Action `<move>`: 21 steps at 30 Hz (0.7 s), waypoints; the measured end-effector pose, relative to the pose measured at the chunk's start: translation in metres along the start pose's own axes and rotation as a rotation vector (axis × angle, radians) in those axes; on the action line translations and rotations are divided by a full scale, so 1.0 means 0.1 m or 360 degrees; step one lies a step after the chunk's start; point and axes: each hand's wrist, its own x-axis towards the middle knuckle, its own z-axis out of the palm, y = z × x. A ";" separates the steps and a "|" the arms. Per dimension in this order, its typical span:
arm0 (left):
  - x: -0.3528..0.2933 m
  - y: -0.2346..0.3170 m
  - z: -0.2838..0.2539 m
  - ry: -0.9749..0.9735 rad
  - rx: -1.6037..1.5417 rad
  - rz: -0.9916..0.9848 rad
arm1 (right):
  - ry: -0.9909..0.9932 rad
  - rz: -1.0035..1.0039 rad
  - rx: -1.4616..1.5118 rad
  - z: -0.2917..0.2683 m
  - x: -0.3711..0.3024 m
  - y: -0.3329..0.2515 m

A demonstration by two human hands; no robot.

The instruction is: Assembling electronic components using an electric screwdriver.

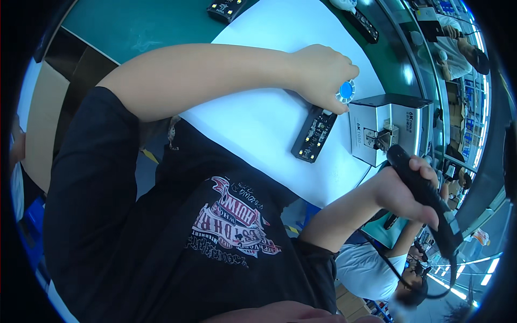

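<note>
My left hand [322,75], reaching across from the upper left, is closed round a thing with a round blue end and a ridged, pale rim [346,91]; the rest of it is hidden in my fingers. Just below these fingers a black oblong circuit-board unit [315,134] with small yellow squares lies on the white sheet [242,129]. Whether my fingers touch it, I cannot tell. My right hand [406,194] grips a black corded electric screwdriver [425,196]. Its front end is at the metal outlet of a silver-and-black screw feeder box [366,129].
Another black unit [226,9] lies on the green mat [140,27] at the top. A dark oblong piece [363,26] lies beyond the sheet. The screwdriver's cord [396,272] loops low on the right. Co-workers [371,269] sit to the right and far right.
</note>
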 end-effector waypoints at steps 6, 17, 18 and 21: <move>-0.01 -0.07 -0.04 0.0136 0.0060 -0.0076 | -0.0278 0.0409 0.0528 -0.05 -0.05 -0.12; 0.04 -0.11 0.02 0.0160 0.0037 -0.0072 | -0.0467 0.0647 0.0653 0.05 -0.57 -0.49; 0.04 -0.11 0.02 0.0163 0.0048 -0.0070 | -0.0483 0.0643 0.0664 0.05 -0.59 -0.49; 0.03 -0.11 0.04 0.0173 0.0059 -0.0064 | -0.0422 0.0600 0.0619 0.09 -0.66 -0.48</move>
